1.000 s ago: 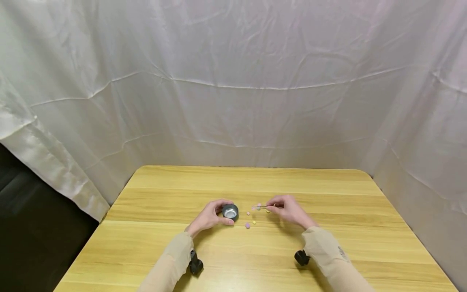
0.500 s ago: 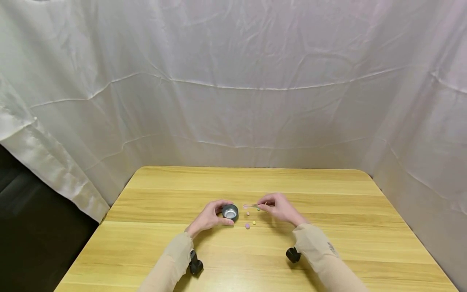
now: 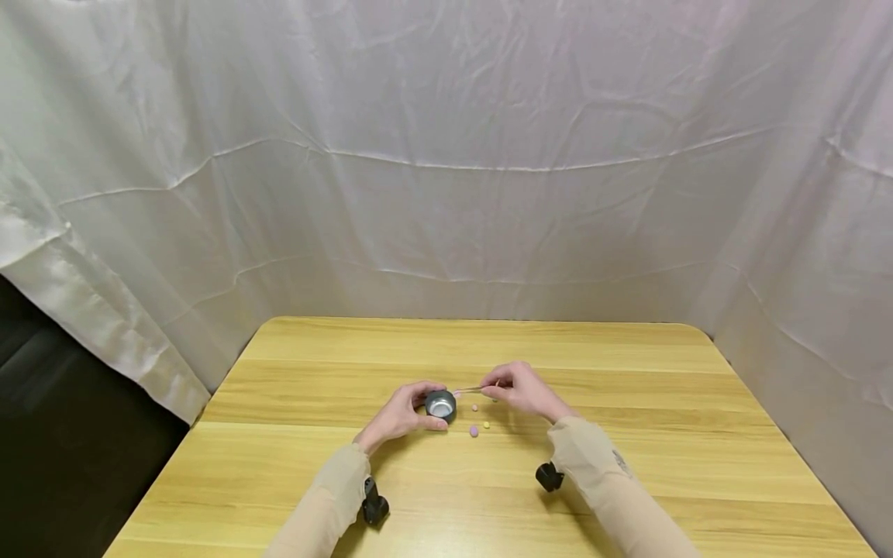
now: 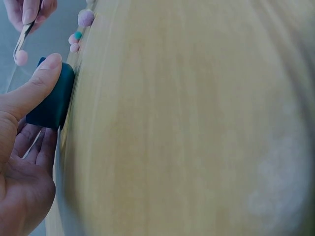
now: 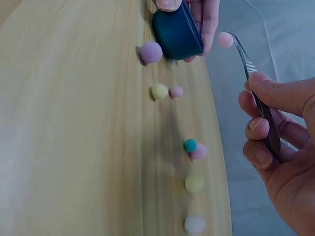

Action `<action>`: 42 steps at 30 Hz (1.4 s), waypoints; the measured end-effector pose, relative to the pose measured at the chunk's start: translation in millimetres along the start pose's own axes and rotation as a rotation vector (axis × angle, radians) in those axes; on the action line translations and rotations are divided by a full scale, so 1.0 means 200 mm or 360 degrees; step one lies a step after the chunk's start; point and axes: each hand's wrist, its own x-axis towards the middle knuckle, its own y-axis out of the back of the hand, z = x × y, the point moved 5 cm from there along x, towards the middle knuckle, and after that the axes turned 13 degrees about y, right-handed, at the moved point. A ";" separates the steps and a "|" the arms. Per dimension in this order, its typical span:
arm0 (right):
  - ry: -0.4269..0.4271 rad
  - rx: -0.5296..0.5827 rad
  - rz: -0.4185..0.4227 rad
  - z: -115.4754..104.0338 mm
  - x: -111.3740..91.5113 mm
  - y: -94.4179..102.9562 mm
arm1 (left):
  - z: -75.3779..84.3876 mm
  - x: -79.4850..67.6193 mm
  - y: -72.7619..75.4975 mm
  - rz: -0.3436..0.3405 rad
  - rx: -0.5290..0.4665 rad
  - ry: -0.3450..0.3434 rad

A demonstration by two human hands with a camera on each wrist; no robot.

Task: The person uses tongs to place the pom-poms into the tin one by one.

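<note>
My left hand grips a small dark teal bowl with a silvery inside, thumb on the near side and fingers on the far side. The bowl stands on the table. With my right hand I pinch metal tweezers with bent tips. A pale pink pom-pom sits between those tips, raised off the table and close to the bowl's right rim. Below, on the wood, lie a purple pom-pom, a yellow pom-pom and a small pink pom-pom.
Farther right on the wooden table lie a teal pom-pom against a pink one, another yellow pom-pom and a white pom-pom. Pale curtains hang around the table. A black camera is strapped at each wrist.
My right hand has moved left, carrying the tweezers and pink pom-pom from above the scattered pom-poms to the bowl's edge. My left hand and the bowl have stayed in place.
</note>
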 end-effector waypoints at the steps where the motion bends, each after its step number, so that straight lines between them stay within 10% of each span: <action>1: -0.0006 0.0006 -0.0008 0.00 0.01 0.00 | 0.00 0.00 0.00 -0.0003 -0.0002 0.0002; 42: -0.0036 -0.0001 -0.0215 0.00 0.14 -0.11 | 0.01 0.00 0.00 0.0037 0.0050 -0.0008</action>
